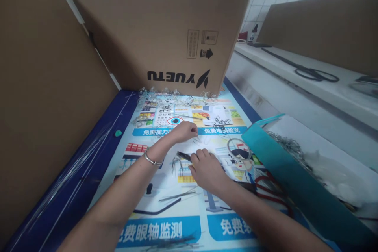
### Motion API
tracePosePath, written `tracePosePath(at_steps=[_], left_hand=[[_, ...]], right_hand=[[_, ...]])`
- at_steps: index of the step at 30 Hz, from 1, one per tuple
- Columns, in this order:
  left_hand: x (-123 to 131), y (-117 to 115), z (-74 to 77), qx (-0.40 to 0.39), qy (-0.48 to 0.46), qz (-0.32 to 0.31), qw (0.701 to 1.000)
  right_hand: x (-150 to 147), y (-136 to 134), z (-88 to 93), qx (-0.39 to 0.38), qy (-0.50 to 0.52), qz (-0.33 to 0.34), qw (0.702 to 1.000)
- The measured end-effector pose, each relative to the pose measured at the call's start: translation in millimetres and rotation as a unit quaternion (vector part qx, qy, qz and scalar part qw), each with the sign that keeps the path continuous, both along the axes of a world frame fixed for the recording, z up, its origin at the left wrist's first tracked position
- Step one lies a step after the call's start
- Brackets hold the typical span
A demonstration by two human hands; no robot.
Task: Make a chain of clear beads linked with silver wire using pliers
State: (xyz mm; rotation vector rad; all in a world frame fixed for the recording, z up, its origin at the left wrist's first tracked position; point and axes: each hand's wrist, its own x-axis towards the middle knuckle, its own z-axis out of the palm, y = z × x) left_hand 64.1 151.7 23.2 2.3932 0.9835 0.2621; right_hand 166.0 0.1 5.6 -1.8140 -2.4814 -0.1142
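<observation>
My left hand [185, 131], with a metal bangle [151, 160] on its wrist, reaches forward over a printed poster mat [165, 204]; its fingers are pinched together on something small I cannot make out. My right hand [206, 167] lies just behind it, fingers curled round a thin dark tool [183, 156] whose tip points left. A small bundle of thin wires [176, 163] lies under that tip. More thin dark wires [177, 195] lie on the mat nearer to me.
Brown cardboard sheets [159, 31] wall off the back and left. A teal box [283, 165] with metal bits stands at right, red-handled pliers [265, 185] beside it. Clear scraps [165, 95] lie by the back wall, a wire ring [239, 147] and dark loops [221, 121] ahead.
</observation>
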Motion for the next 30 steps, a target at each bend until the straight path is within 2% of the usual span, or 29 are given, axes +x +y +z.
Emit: tracePosePath(at_steps=[4,8,13,20,22,26,30], left_hand=[[-8,-1,-1.1,0.013,-0.007,0.034,0.999],[-9,-2,-5.5,0.021,-0.001,0.040,0.999],[-7,-2,-9.5,0.016,-0.019,0.013,1.000],[-10,-12,1.5,0.002,-0.040,-0.042,0.998],[-13,-11,3.7,0.021,-0.017,-0.028,0.999],[-20,-5,1.2,0.074,0.035,0.040,0.996],[-22,-5,-7.4,0.076,0.060,0.042,0.994]], right_hand=[[0,0,0.3,-0.001,0.000,-0.001,1.000],[0,1,0.2,-0.009,0.000,-0.004,1.000],[1,2,1.1,-0.009,-0.001,-0.028,1.000],[2,0,2.1,-0.009,-0.009,-0.024,1.000],[2,0,1.2,0.000,-0.006,-0.023,1.000],[2,-1,-0.9,0.011,-0.001,-0.032,0.999],[7,4,-1.6,0.015,-0.003,-0.061,0.998]])
